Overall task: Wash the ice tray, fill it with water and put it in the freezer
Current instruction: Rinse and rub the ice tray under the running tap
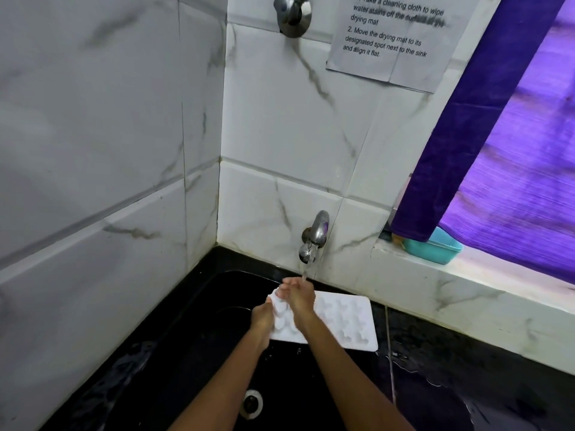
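A white ice tray (345, 325) with several moulded cells is held level over the black sink (193, 353), just below the wall tap (314, 237). Water runs from the tap in a thin stream onto my right hand (298, 297). My left hand (263, 317) grips the tray's left edge, thumb on top. My right hand lies flat on the tray's upper left part, fingers pressed on the cells under the stream. The tray's left end is partly hidden by both hands.
The sink drain (251, 403) lies below my forearms. A wet black counter (466, 384) runs to the right of the sink. On the marble ledge stands a teal tub (432, 250) under a purple curtain (510, 144). A paper note (395, 38) hangs on the tiles.
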The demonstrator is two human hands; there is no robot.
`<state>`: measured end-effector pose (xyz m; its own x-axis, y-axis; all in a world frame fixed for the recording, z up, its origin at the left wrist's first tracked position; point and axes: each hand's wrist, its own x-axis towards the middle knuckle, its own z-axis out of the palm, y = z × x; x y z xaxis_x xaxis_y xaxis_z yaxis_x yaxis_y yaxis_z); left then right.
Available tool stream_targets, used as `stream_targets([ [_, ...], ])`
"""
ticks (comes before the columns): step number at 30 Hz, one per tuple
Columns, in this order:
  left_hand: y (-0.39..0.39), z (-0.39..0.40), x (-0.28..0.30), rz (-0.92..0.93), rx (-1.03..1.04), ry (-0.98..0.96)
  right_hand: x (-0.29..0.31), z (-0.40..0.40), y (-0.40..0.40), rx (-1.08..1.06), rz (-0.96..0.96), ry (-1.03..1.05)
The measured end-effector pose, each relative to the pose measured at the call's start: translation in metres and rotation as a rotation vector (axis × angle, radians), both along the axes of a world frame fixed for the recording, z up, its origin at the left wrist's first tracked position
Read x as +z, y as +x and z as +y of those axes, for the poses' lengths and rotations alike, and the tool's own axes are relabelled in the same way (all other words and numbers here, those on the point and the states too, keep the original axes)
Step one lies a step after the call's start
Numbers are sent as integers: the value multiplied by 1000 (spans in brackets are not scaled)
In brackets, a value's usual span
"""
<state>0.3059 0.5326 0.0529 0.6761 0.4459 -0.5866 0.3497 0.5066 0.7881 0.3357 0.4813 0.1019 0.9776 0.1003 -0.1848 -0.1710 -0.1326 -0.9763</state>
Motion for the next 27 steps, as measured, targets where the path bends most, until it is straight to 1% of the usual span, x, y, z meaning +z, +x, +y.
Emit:
stream_targets([
  [1,3,-4,-3,-14,27,-27,-5,0,-8,60,-151,-119],
  [2,5,-9,-3,-14,36,-44,-11,0,-15,204,-275,-257],
  [3,5,-12,3,-3,99,-128,-18,-4,-21,403,-395,-426],
  [4,5,-12,3,-20,149,-117,-25,-8,-21,567,-557,-618],
  [5,3,-11,5,-55,110,-154,-30,-12,-18,665,-757,-778],
  [6,-1,-6,11,-121,69,-197,-35,-16,-11,721,-957,-891],
  [7,-2,0,12,-111,81,-202,-38,-21,-3,751,-1030,-971],
  [8,-3,8,13,-95,108,-192,-36,-26,3,761,-968,-1071],
  [9,-4,18,12,-69,152,-166,-32,-33,10,706,-935,-1187],
  [11,-8,32,9,-9,219,-45,-30,-58,24,583,-785,-1252],
  [14,-23,59,9,20,237,74,-38,-95,36,364,-431,-1328],
  [15,-26,66,7,31,233,100,-38,-96,32,341,-347,-1310],
  [17,-30,73,5,40,229,139,-44,-83,22,253,-359,-1205],
  [18,-32,72,3,54,214,135,-47,-72,16,183,-353,-1100],
  [20,-33,70,-3,66,192,131,-44,-58,9,68,-210,-850],
  [22,-39,74,-10,82,184,136,-43,-58,12,70,-21,-591],
  [23,-41,77,-16,94,181,138,-42,-60,13,89,36,-488],
  [25,-49,82,-29,118,196,120,-38,-62,12,110,75,-343],
  [27,-52,86,-38,158,164,22,-33,-62,13,134,57,-283],
])
